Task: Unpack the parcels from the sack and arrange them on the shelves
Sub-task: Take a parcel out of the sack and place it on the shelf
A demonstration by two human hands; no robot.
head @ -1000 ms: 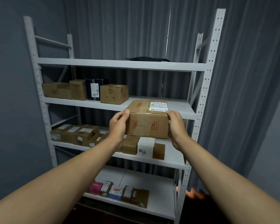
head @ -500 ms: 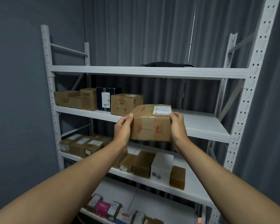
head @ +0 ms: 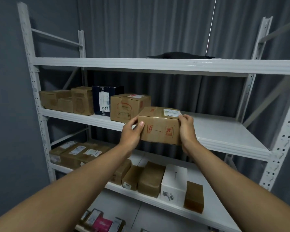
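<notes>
Parcel [head: 159, 126] gripped by both hands, left [head: 131, 133] and right [head: 187, 129], at the shelf [head: 224, 131] edge beside 5 boxes [head: 129, 107].

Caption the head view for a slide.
Both hands, left and right, hold a cardboard box at the front edge of the second shelf, beside earlier parcels.

We've got a brown parcel [head: 159, 127] gripped between our left hand [head: 131, 133] and right hand [head: 186, 129], right at the front edge of the white shelf [head: 224, 131], next to another cardboard box [head: 129, 107].
</notes>
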